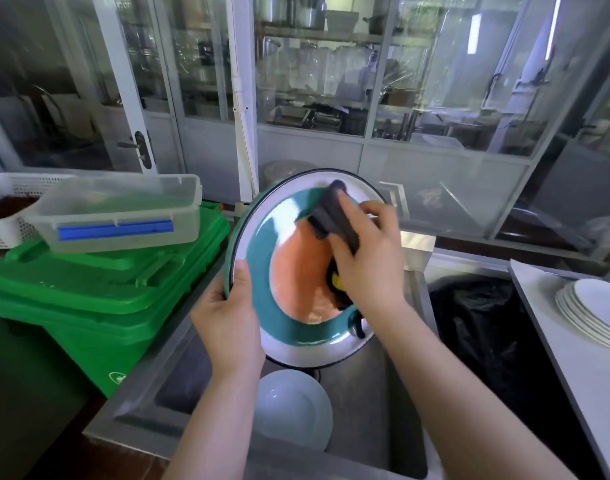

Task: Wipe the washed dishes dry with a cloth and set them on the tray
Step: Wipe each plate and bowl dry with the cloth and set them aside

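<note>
Head view. Holding large plate (pixel 282 244) (white rim, teal band, orange centre) tilted above the steel sink (pixel 397 393). Left hand (pixel 227 317) gripping the plate's lower left edge, thumb lying on the rim. Right hand (pixel 369 251) clutching a dark grey cloth (pixel 334 216) and pressing it against the upper right of the plate face. Resting in the sink beneath: pale blue bowl (pixel 289 407). Standing at far right on the white bench (pixel 580 358): stack of white plates (pixel 594 310). Sitting at left: green bin (pixel 99 292), carrying a clear lidded container (pixel 120 213). Lying right of the sink: black bag (pixel 483 327).
</note>
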